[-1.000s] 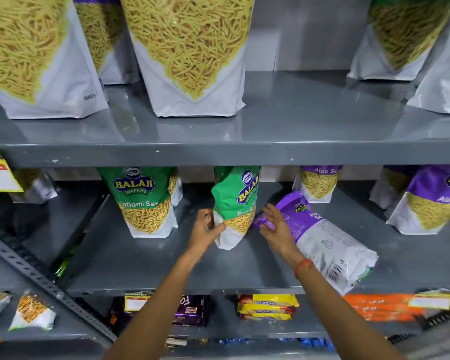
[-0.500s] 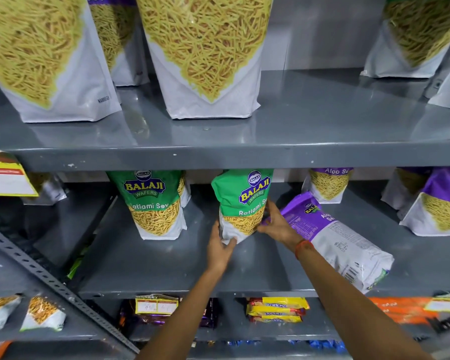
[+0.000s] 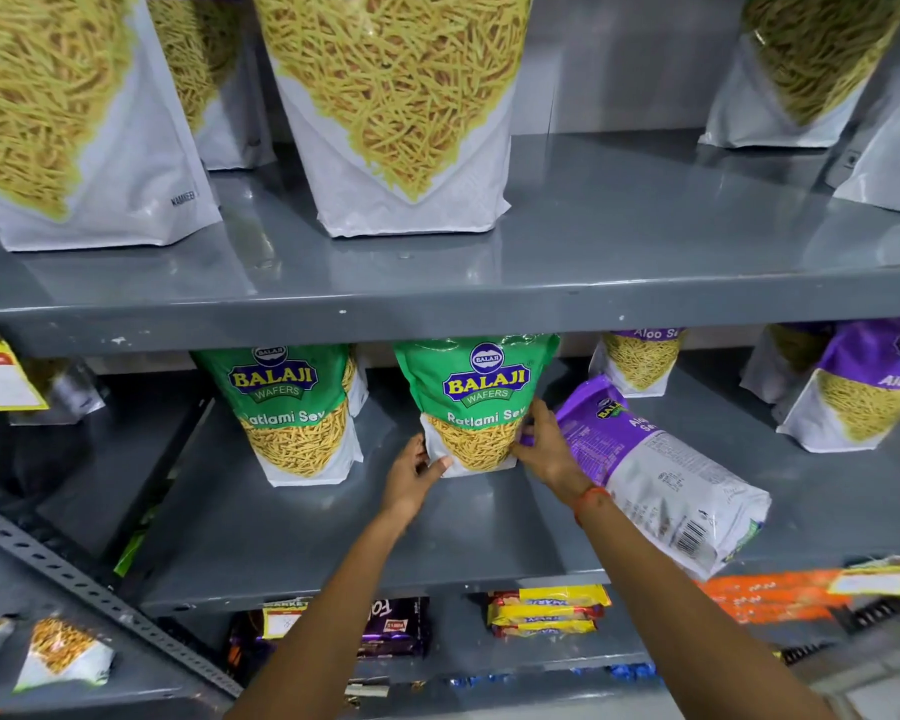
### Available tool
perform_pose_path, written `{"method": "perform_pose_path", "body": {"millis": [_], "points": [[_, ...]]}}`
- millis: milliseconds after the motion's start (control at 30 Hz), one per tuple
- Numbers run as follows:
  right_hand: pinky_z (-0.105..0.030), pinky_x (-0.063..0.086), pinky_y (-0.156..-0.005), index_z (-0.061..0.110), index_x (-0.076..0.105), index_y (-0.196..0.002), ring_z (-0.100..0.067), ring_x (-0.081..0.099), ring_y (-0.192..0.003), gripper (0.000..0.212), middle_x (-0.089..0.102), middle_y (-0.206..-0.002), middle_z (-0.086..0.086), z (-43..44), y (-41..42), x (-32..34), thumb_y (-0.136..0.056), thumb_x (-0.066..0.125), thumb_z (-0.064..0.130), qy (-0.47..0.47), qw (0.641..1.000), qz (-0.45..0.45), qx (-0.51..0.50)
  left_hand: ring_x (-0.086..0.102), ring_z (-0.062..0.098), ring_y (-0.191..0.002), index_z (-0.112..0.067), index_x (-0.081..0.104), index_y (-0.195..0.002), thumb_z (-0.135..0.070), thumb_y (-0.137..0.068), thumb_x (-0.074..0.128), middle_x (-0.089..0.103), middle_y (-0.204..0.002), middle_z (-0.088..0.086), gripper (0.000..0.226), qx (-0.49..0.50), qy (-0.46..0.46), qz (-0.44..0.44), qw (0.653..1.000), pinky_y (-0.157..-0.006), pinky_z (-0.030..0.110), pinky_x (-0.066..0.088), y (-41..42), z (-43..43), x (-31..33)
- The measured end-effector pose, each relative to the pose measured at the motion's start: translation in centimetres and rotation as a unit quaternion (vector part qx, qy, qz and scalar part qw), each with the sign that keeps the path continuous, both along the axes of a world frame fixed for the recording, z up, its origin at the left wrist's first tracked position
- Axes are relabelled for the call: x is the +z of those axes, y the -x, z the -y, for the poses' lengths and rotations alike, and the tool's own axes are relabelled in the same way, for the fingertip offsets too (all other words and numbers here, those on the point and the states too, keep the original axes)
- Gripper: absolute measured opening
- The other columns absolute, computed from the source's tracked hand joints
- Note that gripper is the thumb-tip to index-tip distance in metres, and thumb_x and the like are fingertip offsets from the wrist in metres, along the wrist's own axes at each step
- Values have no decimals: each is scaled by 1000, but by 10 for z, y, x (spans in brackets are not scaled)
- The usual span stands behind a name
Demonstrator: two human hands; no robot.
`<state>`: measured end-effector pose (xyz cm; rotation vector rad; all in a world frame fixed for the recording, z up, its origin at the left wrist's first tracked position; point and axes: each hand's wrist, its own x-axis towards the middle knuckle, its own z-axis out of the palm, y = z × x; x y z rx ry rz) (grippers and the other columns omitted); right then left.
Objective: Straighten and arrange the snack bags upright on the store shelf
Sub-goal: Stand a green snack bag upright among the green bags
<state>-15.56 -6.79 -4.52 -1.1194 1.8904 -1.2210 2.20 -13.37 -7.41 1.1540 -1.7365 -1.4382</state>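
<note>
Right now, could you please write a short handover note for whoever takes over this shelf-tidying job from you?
Left hand: on the lower left corner of the middle green Ratlami Sev bag.
Right hand: on that bag's lower right edge.
Done: this bag stands upright facing front on the grey metal middle shelf; the other green Ratlami Sev bag on its left also stands.
Left: the purple and white Aloo Sev bag lies flat on its back just right of the hands; stand it up. Purple bags farther right look upright.

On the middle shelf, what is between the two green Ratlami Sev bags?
Nothing stands there. In the head view, only bare grey shelf separates the left Ratlami Sev bag from the held Ratlami Sev bag; the left hand grips the held bag's lower left corner.
</note>
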Motion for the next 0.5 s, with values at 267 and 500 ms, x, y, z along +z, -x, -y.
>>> {"method": "perform_pose_path", "body": {"millis": [267, 500], "points": [[-54, 41, -106, 3, 36, -134, -38, 45, -126, 63, 41, -135, -22, -4, -12, 6, -78, 64, -8, -1, 999, 32, -45, 48, 31, -128, -10, 37, -137, -15, -89, 58, 51, -139, 12, 53, -44, -22, 57, 997, -104, 35, 41, 1, 4, 9], [-41, 32, -97, -4, 45, -124, -41, 43, -112, 50, 47, -120, -29, -29, -14, 33, -76, 47, -13, 116, 951, -192, -213, 22, 32, -144, -12, -7, -147, -29, -96, 42, 6, -160, 10, 73, 69, -33, 87, 993, -116, 43, 28, 27, -51, 16]]}}
